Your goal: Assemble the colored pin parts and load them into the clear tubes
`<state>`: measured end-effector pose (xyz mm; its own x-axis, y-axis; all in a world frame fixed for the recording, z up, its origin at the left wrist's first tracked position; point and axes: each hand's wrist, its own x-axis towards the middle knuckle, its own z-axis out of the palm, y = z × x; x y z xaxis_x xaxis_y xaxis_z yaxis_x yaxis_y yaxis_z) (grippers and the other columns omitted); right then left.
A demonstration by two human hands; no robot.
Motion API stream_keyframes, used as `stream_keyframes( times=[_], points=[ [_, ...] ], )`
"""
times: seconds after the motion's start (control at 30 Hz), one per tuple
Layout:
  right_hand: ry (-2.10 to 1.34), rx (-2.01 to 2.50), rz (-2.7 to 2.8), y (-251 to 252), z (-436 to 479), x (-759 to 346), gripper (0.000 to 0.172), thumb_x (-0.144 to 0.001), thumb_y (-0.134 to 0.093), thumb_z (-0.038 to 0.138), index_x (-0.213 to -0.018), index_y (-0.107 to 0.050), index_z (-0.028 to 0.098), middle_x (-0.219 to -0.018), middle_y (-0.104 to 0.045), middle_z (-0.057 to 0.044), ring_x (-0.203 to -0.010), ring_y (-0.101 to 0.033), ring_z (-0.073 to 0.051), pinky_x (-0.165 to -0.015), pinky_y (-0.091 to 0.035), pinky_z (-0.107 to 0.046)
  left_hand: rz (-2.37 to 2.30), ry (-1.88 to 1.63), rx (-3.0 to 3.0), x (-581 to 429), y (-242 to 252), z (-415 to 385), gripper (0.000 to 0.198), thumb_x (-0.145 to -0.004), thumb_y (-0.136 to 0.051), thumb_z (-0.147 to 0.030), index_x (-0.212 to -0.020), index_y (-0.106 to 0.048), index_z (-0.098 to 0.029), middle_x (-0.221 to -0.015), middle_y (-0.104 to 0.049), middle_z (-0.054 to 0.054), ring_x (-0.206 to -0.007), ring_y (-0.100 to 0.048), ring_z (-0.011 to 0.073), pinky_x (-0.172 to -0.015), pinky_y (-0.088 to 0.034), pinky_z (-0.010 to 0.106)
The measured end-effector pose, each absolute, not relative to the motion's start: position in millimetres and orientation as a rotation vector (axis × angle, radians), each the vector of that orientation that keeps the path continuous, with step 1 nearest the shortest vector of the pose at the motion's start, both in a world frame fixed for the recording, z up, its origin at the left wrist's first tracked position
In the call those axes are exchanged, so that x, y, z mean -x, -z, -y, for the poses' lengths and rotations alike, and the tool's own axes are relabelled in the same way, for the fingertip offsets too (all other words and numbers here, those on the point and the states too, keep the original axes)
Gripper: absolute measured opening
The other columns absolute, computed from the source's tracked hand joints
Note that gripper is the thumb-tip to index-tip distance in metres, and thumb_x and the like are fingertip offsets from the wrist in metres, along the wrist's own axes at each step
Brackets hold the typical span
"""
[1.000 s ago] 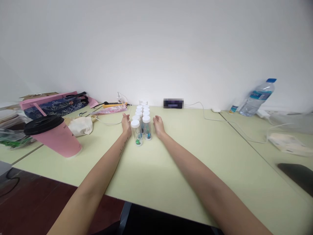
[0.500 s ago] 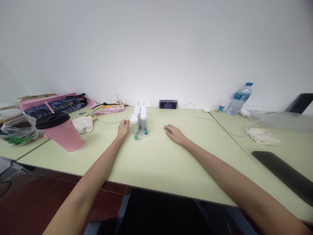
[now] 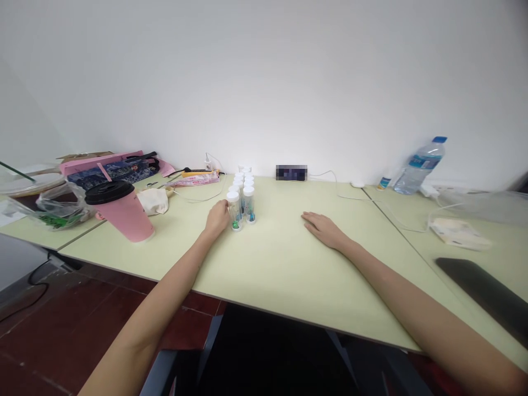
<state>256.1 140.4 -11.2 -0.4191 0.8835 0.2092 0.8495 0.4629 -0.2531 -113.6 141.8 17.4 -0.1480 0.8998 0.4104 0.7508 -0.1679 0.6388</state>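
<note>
Two rows of clear tubes with white caps stand upright on the table. The nearest left tube (image 3: 235,213) has a green thing at its bottom, and the nearest right tube (image 3: 249,207) a blue one. My left hand (image 3: 217,218) rests on its side at the left of the rows, its fingers up against the near left tube. It is loosely open and does not wrap round a tube; some fingers are hidden. Apart from the tubes, on the right, my right hand (image 3: 324,229) lies palm down, open, fingers stretched out, holding nothing.
On the left stand a pink cup (image 3: 131,214) with a black lid, a plastic bag (image 3: 61,204) and a cloth pouch (image 3: 153,201). A blurred-out device (image 3: 291,172) leans at the wall. Rightward are a water bottle (image 3: 418,168), white cables and a dark pad (image 3: 487,289).
My left hand has come right, up against the tubes. My right hand has moved right, away from them, and flattened. The view has shifted slightly to the left.
</note>
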Motion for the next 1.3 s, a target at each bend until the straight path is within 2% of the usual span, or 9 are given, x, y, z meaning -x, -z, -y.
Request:
stream_keyframes(
  times=[0.13, 0.3, 0.43, 0.6, 0.7, 0.87, 1.07, 1.17, 1.3],
  points=[
    [-0.141, 1.465, 2.406, 12.2, -139.9, -253.9, 0.051, -0.096, -0.027, 0.04, -0.136, -0.048, 0.017, -0.146, -0.042, -0.009, -0.135, -0.035, -0.027, -0.111, -0.024, -0.048, -2.023, -1.374, -1.97, 109.4, -30.5, -115.9, 0.034, -0.094, -0.024, -0.041, -0.083, -0.049, -0.021, -0.084, -0.061, 0.007, -0.082, -0.057, 0.0233, -0.073, -0.038, 0.034],
    [-0.177, 1.418, 2.35, 13.1, -138.6, -253.2, 0.047, -0.095, -0.031, 0.038, -0.131, -0.052, 0.017, -0.143, -0.046, -0.011, -0.133, -0.037, -0.03, -0.11, -0.024, -0.051, -2.006, -1.35, -2.22, 92.0, -26.3, -96.2, 0.03, -0.085, -0.047, -0.051, -0.079, -0.046, -0.021, -0.073, -0.06, 0.0, -0.069, -0.057, 0.0166, -0.062, -0.037, 0.026],
    [-0.266, 1.33, 2.25, 6.4, -132.4, -249.3, 0.042, -0.093, -0.038, 0.042, -0.121, -0.059, 0.02, -0.133, -0.055, -0.012, -0.126, -0.045, -0.03, -0.107, -0.03, -0.048, -1.805, -1.334, -2.484, 61.7, -18.5, -84.1, 0.021, -0.084, -0.047, -0.041, -0.082, -0.046, -0.02, -0.077, -0.062, 0.005, -0.072, -0.059, 0.0182, -0.065, -0.041, 0.028],
    [-0.415, 1.226, 1.999, -2.9, -119.7, -235.1, 0.052, -0.098, -0.015, 0.05, -0.113, -0.054, 0.019, -0.105, -0.063, -0.01, -0.087, -0.064, -0.02, -0.08, -0.05, -0.035, -1.476, -0.864, -2.713, 0.1, -16.3, -76.0, 0.019, -0.086, -0.043, -0.033, -0.1, -0.042, -0.02, -0.088, -0.064, 0.004, -0.073, -0.062, 0.0178, -0.063, -0.044, 0.027],
    [-0.504, 1.196, 1.9, -3.7, -112.2, -226.3, 0.064, -0.096, 0.003, 0.048, -0.111, -0.05, 0.017, -0.087, -0.06, -0.007, -0.059, -0.059, -0.015, -0.054, -0.048, -0.029, -1.572, -0.523, -2.829, -27.5, -17.0, -80.7, 0.019, -0.087, -0.042, -0.029, -0.104, -0.043, -0.02, -0.09, -0.064, 0.005, -0.075, -0.063, 0.0211, -0.061, -0.043, 0.029],
    [-0.599, 1.163, 1.944, -6.2, -102.5, -217.2, 0.045, -0.095, -0.03, 0.055, -0.092, -0.059, 0.021, -0.058, -0.05, 0.003, -0.05, -0.05, -0.013, -0.052, -0.041, -0.027, -1.575, -0.466, -2.868, -31.4, -14.1, -82.0, 0.026, -0.09, -0.041, -0.039, -0.105, -0.047, -0.019, -0.095, -0.062, 0.008, -0.087, -0.061, 0.0244, -0.069, -0.045, 0.032],
    [-0.609, 1.19, 1.959, -7.5, -104.3, -214.8, 0.04, -0.092, -0.042, 0.051, -0.073, -0.058, 0.02, -0.054, -0.051, 0.004, -0.052, -0.05, -0.014, -0.057, -0.038, -0.028, -1.861, -0.913, -2.793, 6.8, -34.0, -86.7, 0.045, -0.092, -0.032, -0.052, -0.106, -0.051, -0.014, -0.103, -0.061, 0.014, -0.099, -0.057, 0.026, -0.084, -0.043, 0.035],
    [-0.627, 1.188, 1.927, -5.0, -107.2, -215.0, 0.039, -0.093, -0.04, 0.05, -0.077, -0.058, 0.02, -0.063, -0.054, 0.002, -0.052, -0.054, -0.014, -0.058, -0.042, -0.029, -2.362, -0.798, -2.49, 28.3, -46.8, -95.7, 0.042, -0.095, -0.026, -0.042, -0.1, -0.055, -0.012, -0.092, -0.064, 0.016, -0.09, -0.062, 0.0286, -0.074, -0.045, 0.037],
    [-0.661, 1.152, 1.887, -1.6, -111.1, -213.6, 0.034, -0.093, -0.04, 0.048, -0.09, -0.059, 0.02, -0.09, -0.057, -0.003, -0.06, -0.06, -0.013, -0.062, -0.048, -0.03, -2.549, -0.565, -2.229, 36.2, -50.2, -103.8, 0.051, -0.093, -0.027, -0.052, -0.086, -0.059, -0.012, -0.076, -0.066, 0.016, -0.077, -0.066, 0.0312, -0.064, -0.046, 0.036]
  ],
)
